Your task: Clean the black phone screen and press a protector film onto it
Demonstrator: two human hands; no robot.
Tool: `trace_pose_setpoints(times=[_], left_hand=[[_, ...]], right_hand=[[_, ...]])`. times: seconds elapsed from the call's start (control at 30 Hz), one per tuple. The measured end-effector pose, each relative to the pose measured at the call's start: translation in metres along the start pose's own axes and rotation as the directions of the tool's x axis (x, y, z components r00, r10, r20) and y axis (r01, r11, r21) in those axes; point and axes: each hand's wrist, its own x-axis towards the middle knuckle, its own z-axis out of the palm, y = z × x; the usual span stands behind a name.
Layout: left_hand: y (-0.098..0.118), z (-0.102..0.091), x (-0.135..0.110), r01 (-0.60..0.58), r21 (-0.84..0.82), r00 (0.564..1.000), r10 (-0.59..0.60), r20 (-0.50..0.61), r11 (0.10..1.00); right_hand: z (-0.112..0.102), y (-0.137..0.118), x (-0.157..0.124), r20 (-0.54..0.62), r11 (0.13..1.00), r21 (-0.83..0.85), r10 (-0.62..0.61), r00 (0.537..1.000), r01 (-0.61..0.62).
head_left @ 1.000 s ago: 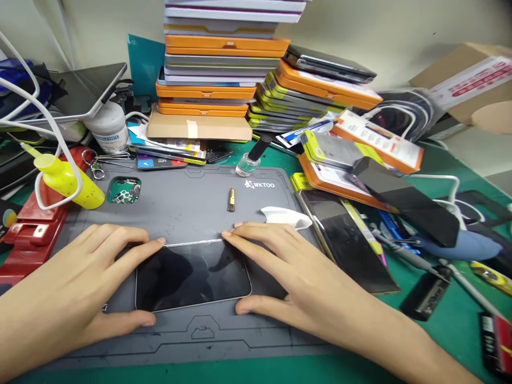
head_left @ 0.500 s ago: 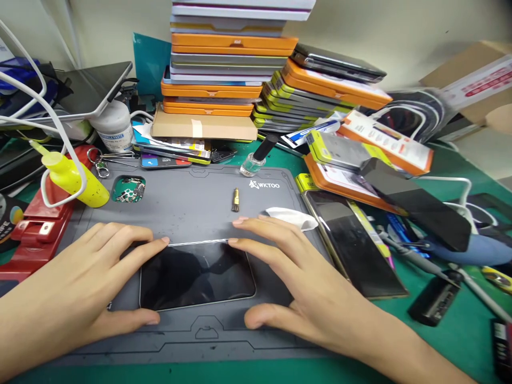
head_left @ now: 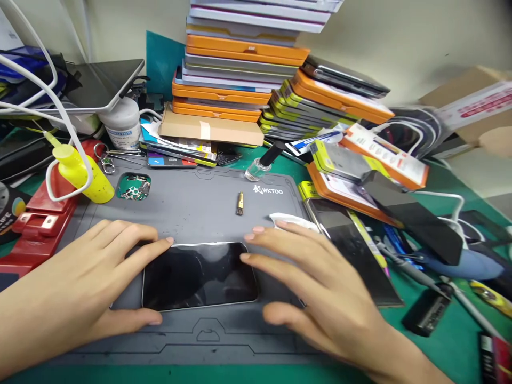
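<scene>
A smartphone (head_left: 200,280) with a dark, glossy screen lies flat, screen up and lengthwise, on a grey work mat (head_left: 208,346). My left hand (head_left: 116,266) spans its left end, index fingertip at the far edge and thumb at the near left corner, steadying it. My right hand (head_left: 320,282) hovers at the phone's right end with fingers spread and holds nothing. Its index fingertip is near the far right corner; I cannot tell whether it touches. Beyond the phone lies a small brass-coloured brush head (head_left: 240,204). A white cloth or paper piece (head_left: 294,220) is partly hidden behind my right hand.
A glass bottle with black cap (head_left: 260,165) stands at the mat's far edge. Stacked orange and grey cases (head_left: 240,53) rise behind. At left are a yellow squeeze bottle (head_left: 86,176) and red holder (head_left: 44,224). Boxes, a dark panel (head_left: 364,256) and cables crowd the right.
My right hand has drawn off to the right, away from the phone's far edge. My left hand stays at the phone's left end. The view has shifted slightly.
</scene>
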Motion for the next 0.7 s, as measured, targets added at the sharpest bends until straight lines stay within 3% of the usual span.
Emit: trace_pose_setpoints(times=[0.17, 0.3, 0.47, 0.6, 0.7], left_hand=[[0.000, 0.003, 0.000, 0.012, 0.005, 1.000, -0.012, -0.021, 1.000], [0.000, 0.005, -0.001, 0.029, -0.017, 0.999, -0.030, -0.039, 0.999], [-0.002, 0.009, -0.004, 0.050, -0.053, 0.997, -0.053, -0.054, 0.997], [-0.002, 0.012, -0.005, 0.052, -0.071, 0.995, -0.058, -0.080, 0.996], [-0.001, 0.012, -0.005, 0.046, -0.045, 0.995, -0.050, -0.088, 0.998]], right_hand=[[-0.007, 0.015, -0.003, -0.084, 0.952, -0.137, 0.265, 0.960, -0.275], [-0.008, 0.022, -0.005, -0.020, 0.927, -0.217, 0.311, 0.950, -0.308], [-0.019, 0.022, -0.008, -0.082, 0.871, -0.274, 0.402, 0.912, -0.408], [-0.023, 0.025, -0.013, 0.047, 0.884, -0.293, 0.393, 0.918, -0.364], [-0.019, 0.021, -0.009, 0.022, 0.927, -0.232, 0.309, 0.951, -0.296]])
